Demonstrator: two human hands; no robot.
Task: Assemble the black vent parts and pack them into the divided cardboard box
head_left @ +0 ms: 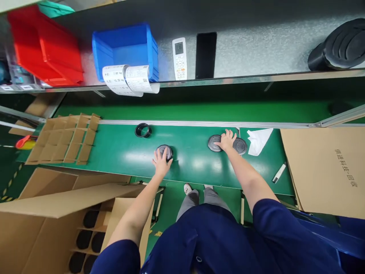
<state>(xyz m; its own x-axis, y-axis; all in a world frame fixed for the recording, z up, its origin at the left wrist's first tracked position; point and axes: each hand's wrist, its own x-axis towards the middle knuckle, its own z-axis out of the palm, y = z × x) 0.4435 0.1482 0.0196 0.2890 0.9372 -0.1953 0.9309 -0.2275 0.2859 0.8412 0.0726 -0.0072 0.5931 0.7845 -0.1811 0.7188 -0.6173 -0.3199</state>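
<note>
My left hand [161, 164] is on a black round lid-like part [165, 150], its fingers spread over the top and near edge. How deep this part is, I cannot tell. To the right, my right hand [227, 140] has its fingers apart between two flat black round lids. Its thumb reaches over the edge of the left lid [214, 143], while the right lid [240, 145] lies beside the wrist. A black open ring [143, 130] rests on the green table behind my left hand.
White cloth [259, 140] and a white-handled cutter [279, 172] lie at right, near flat cardboard [322, 167]. Cardboard dividers [64, 139] lie left; an open carton [37, 232] holds black round parts. The shelf carries a blue bin [125, 47], red bin [44, 45] and black cylinder [339, 47].
</note>
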